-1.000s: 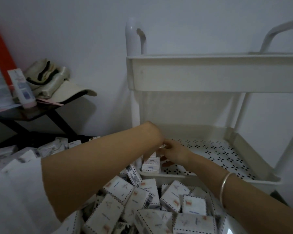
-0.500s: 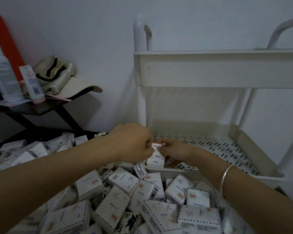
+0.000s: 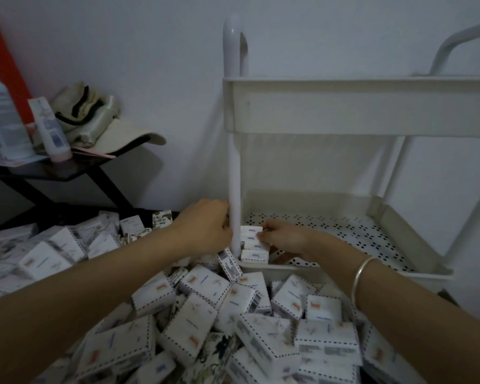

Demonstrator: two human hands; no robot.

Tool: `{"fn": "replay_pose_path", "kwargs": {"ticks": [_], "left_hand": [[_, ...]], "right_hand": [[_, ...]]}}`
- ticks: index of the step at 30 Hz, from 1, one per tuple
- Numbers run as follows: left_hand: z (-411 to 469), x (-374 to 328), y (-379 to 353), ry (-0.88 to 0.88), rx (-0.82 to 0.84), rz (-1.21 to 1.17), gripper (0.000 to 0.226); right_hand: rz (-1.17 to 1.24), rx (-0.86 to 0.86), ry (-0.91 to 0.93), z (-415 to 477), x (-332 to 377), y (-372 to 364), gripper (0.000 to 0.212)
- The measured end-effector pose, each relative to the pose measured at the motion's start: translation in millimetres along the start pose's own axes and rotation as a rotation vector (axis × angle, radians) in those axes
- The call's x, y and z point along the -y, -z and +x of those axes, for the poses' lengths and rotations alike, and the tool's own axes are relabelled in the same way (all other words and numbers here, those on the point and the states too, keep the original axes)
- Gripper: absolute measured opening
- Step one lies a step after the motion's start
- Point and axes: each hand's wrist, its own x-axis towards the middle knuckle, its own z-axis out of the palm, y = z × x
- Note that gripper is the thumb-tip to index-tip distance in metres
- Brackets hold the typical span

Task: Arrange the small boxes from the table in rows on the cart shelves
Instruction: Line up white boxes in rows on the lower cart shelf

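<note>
A white cart has a perforated lower shelf [image 3: 344,231] and a solid upper shelf [image 3: 344,106]. In the lower shelf's near left corner sit three small white boxes in a short row [image 3: 254,256]. My right hand [image 3: 284,239] reaches into that corner and pinches the rearmost box [image 3: 250,231] at its right end. My left hand [image 3: 205,228] is outside the cart, against the left side of the cart post [image 3: 234,189]; the post hides its fingertips. A heap of small white boxes [image 3: 219,314] with dashed edges covers the table below my arms.
A dark side table [image 3: 67,173] at the left holds a large bottle [image 3: 0,115], a tube [image 3: 49,128] and a beige cap [image 3: 103,126]. The wall stands right behind the cart. Most of the lower shelf to the right is bare perforated metal.
My hands have moved with a box from above the shelf's front edge into the corner. The left hand now sits left of the post. The view has shifted slightly.
</note>
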Motion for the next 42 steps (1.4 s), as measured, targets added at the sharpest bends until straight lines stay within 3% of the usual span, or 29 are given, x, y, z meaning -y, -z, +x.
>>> {"fn": "replay_pose_path", "kwargs": {"ticks": [3, 5, 7, 9, 16, 21, 24, 31, 34, 42], "left_hand": [[-12.9, -4.6, 9.8, 0.012, -0.071, 0.295, 0.03], [-24.8, -10.4, 17.5, -0.006, -0.199, 0.448, 0.043], [-38.1, -19.8, 24.8, -0.057, -0.3, 0.417, 0.039], [-49.7, -31.5, 26.5, -0.132, -0.313, 0.288, 0.033], [-70.7, -64.7, 3.5, -0.426, 0.052, -0.167, 0.018], [-61.1, -88.2, -22.0, -0.498, 0.338, -0.266, 0.025], [-52.0, -94.8, -33.7, -0.478, 0.457, -0.204, 0.037], [-54.6, -98.3, -35.2, -0.483, 0.386, -0.156, 0.054], [-58.3, -100.0, -37.7, -0.505, 0.36, -0.189, 0.05], [-70.1, -97.9, -40.1, -0.483, 0.285, -0.287, 0.052]], "right_hand": [[0.012, -0.006, 0.003, -6.7, -0.2, -1.1, 0.025], [0.048, -0.032, -0.001, -14.3, -0.5, 0.9, 0.042], [0.073, -0.088, -0.013, -20.7, -1.3, 4.1, 0.06], [0.094, -0.136, -0.008, -25.9, -1.8, 7.2, 0.062], [-0.176, -0.194, 0.137, -71.7, -4.8, 18.6, 0.054], [-0.379, -0.34, 0.243, -125.2, -17.8, 24.7, 0.031], [-0.445, -0.454, 0.232, -154.7, -33.6, 34.3, 0.018], [-0.587, -0.28, 0.128, -214.7, -71.4, 44.0, 0.018], [-0.645, -0.302, 0.118, -227.0, -81.6, 42.9, 0.015], [-0.603, -0.238, 0.137, -231.0, -89.2, 23.9, 0.059]]}}
